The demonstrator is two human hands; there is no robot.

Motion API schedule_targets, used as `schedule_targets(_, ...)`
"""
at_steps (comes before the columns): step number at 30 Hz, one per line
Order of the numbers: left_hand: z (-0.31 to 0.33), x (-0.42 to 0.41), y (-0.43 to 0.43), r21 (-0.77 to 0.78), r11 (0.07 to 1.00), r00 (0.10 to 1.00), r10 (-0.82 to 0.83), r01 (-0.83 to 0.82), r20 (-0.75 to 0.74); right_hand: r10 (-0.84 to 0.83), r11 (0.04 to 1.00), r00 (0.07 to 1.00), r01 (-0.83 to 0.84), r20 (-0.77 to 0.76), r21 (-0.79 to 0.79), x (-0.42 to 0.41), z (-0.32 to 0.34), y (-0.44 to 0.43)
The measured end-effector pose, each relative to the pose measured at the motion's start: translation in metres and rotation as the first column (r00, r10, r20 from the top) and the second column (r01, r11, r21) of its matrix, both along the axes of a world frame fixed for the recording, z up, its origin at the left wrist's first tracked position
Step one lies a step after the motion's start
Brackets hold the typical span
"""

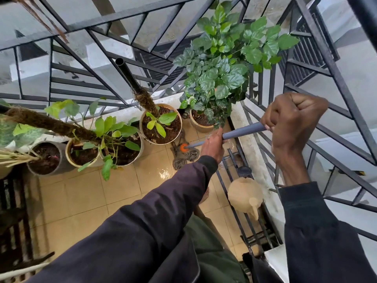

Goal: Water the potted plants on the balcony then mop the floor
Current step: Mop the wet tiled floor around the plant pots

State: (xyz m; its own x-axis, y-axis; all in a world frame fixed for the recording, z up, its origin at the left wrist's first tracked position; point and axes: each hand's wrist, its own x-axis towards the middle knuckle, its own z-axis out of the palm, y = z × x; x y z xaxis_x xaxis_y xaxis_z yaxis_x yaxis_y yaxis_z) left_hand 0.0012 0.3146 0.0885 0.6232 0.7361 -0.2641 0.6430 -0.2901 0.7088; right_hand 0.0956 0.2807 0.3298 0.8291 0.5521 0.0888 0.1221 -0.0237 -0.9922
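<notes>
I look down at a balcony corner. Both hands grip a grey mop handle (241, 132). My left hand (213, 145) holds it low down, and my right hand (293, 119) is closed round its upper end. The string mop head (184, 155), with an orange collar, rests on the wet tan tiled floor (81, 197) beside the pots. Several potted plants stand along the railing: a cream pot with a moss pole (161, 127), a leafy bush in a ribbed pot (221, 64), two cream pots (122, 148) and a grey pot (46, 158).
A beige watering can (245, 194) sits on a black metal rack (240, 219) along the right wall. Black metal railing (98, 58) encloses the corner. A dark slatted bench or rack (14, 217) stands at the left. A puddle glistens on the tiles near the mop.
</notes>
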Motion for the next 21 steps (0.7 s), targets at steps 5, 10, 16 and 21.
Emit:
schedule_targets(5, 0.000, -0.017, -0.015, -0.022, 0.999, 0.997, -0.045, 0.044, -0.055, 0.028, 1.000, 0.997, -0.027, -0.073, 0.012, 0.002, -0.007, -0.008)
schedule_targets(10, 0.003, -0.015, -0.015, 0.020, 0.996, 0.996, -0.087, 0.088, -0.037, 0.039, 0.996, 0.997, -0.033, -0.073, 0.078, 0.009, -0.001, -0.009)
schedule_targets(16, 0.001, 0.001, 0.012, 0.137, 0.989, 0.997, -0.066, 0.060, 0.040, 0.050, 0.978, 0.999, -0.053, 0.017, 0.204, -0.003, -0.003, -0.002)
schedule_targets(21, -0.009, 0.007, 0.048, 0.127, 0.989, 0.997, -0.074, 0.070, 0.026, -0.025, 0.993, 0.999, 0.022, 0.024, 0.119, -0.016, -0.032, 0.002)
